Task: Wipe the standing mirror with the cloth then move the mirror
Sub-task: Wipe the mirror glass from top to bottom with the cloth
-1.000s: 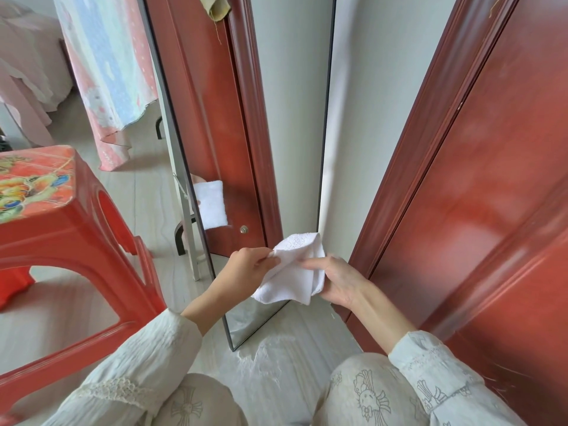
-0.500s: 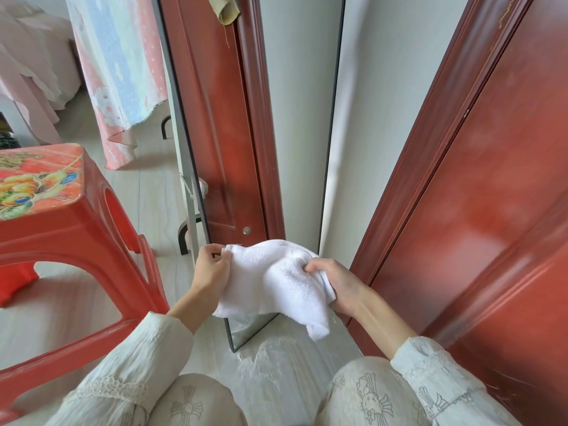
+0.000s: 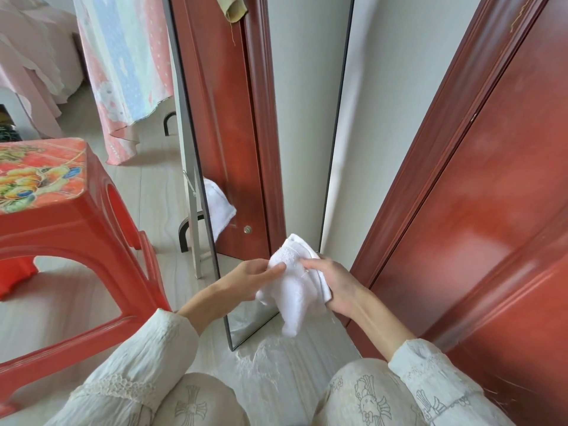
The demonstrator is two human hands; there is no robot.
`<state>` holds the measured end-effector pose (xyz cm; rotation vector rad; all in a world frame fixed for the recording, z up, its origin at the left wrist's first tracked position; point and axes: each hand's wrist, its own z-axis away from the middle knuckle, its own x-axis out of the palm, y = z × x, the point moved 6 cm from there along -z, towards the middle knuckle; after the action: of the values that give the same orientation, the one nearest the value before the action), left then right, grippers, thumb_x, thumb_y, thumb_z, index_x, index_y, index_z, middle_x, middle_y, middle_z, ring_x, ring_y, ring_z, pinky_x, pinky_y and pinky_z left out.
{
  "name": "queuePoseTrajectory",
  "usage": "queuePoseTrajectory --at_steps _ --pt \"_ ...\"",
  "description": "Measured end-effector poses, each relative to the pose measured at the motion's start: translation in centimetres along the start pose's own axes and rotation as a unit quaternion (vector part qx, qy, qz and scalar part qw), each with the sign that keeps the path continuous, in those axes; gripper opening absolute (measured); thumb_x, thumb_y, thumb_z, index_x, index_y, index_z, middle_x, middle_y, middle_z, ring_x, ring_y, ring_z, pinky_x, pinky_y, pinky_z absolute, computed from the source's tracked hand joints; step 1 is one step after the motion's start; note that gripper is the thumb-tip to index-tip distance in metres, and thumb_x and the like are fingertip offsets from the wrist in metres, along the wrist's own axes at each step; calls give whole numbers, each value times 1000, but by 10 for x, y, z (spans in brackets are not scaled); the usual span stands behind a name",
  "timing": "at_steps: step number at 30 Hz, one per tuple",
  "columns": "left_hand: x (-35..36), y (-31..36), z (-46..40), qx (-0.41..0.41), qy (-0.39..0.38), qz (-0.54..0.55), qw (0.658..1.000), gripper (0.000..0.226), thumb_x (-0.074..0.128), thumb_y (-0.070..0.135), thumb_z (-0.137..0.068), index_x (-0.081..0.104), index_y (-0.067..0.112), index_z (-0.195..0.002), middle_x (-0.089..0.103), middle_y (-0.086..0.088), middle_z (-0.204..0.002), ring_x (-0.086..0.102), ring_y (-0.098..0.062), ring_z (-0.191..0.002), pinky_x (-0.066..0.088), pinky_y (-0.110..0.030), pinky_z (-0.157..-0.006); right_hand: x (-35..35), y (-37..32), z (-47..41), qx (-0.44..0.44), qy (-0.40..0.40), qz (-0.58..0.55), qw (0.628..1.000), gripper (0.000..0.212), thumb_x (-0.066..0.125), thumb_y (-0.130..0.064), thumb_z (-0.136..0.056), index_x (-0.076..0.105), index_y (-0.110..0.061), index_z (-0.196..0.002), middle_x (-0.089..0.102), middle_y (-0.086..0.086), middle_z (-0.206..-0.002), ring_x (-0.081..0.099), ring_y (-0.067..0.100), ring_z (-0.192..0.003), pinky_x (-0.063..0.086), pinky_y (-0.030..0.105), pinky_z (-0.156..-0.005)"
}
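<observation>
- Cloth point(image 3: 292, 290) was bunched into a narrower, hanging wad than half a second earlier, when it was spread wide between both hands; one tail drooped below the hands.
- Left hand point(image 3: 249, 276) pinched the cloth's upper left edge between thumb and fingertips; hold was firm, nothing released.
- Right hand point(image 3: 333, 284) clasped the cloth's right side, fingers curled round it, index finger lying along the top fold.
- Cloth sat directly in front of the mirror point(image 3: 264, 124), near its lower end and not pressed to the glass; its white shape was reflected at the mirror's left edge.
- Mirror stood upright, leaning toward the wall, with the red door frame point(image 3: 430, 155) to its right and the red stool point(image 3: 61, 216) well to its left.
- Judgement: the cloth was being refolded into a pad for wiping. Whether any wiping was done could not be told from the glass; moving the mirror was not yet started.
</observation>
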<state>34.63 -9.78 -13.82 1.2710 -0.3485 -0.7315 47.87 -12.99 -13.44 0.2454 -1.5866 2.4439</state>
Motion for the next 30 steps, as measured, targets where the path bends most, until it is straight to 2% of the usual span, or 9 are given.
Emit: queuePoseTrajectory --at_steps 2,6,10,13,15,18,22,26,30 --pt "-5 -4 -3 -3 25 -10 1000 23 64 36 -83 58 15 -77 51 2 -76 47 -15 -81 40 -28 -78 -2 -2 0 -24 36 35 998 16 47 -6 -90 60 -15 -93 66 8 -84 63 24 -76 48 32 -67" --pt "-12 -12 -8 -17 50 -28 998 22 67 28 -81 67 9 -93 65 -1 -92 60 -14 -92 46 -35 -92 -17 -5 -1 -77 142 173 972 13 57 -16 -87 61 -19 -100 64 -4 -91 60 19 -90 47 30 -77" --pt "-15 -13 -9 -28 82 10 996 22 62 19 -85 63 -1 -94 66 -8 -93 63 -17 -86 53 -28 -81 -27 -13 -2 -157 211 256 930 36 61 -24 -86 51 -23 -120 53 -6 -116 52 12 -105 42 22 -88" --pt "-15 -12 -9 -33 105 93 990 17 56 11 -88 59 -2 -99 67 -12 -94 66 -18 -82 55 -20 -68 -10 -12 -3 -191 115 302 927 34 63 -27 -85 55 -26 -118 57 -6 -120 53 10 -111 40 22 -96" --pt "-12 -12 -10 -31 88 181 979 16 53 8 -90 57 -1 -101 69 -15 -99 68 -23 -89 57 -26 -76 2 4 -11 -133 29 314 940 46 65 -32 -83 49 -25 -126 57 -7 -121 54 9 -112 42 25 -99" --pt "-9 -10 -13 -20 92 201 975 15 58 9 -87 56 -1 -98 68 -17 -94 67 -26 -87 56 -28 -80 0 26 -25 -57 11 262 963 66 71 -43 -72 46 -23 -130 61 -1 -121 60 17 -108 47 37 -99" --pt "-23 -10 -16 25 200 -27 979 20 68 17 -80 64 0 -90 63 -8 -92 58 -18 -86 46 -21 -71 -9 38 -37 -18 -3 219 976 45 71 -30 -78 58 -16 -118 68 1 -104 64 18 -98 50 33 -90" --pt "-35 -5 -23 110 236 -203 944 14 69 24 -79 64 10 -80 38 12 -121 35 -9 -116 32 -26 -92 -14 55 -52 40 -16 195 980 58 79 -45 -60 65 -12 -105 63 11 -94 50 27 -82 35 43 -70" --pt "-17 -11 -38 148 202 -292 923 12 62 18 -82 55 9 -79 51 16 -87 53 -16 -82 37 -16 -66 -32 69 -67 83 9 117 990 31 68 -18 -78 64 0 -103 69 16 -93 67 27 -86 56 38 -74"
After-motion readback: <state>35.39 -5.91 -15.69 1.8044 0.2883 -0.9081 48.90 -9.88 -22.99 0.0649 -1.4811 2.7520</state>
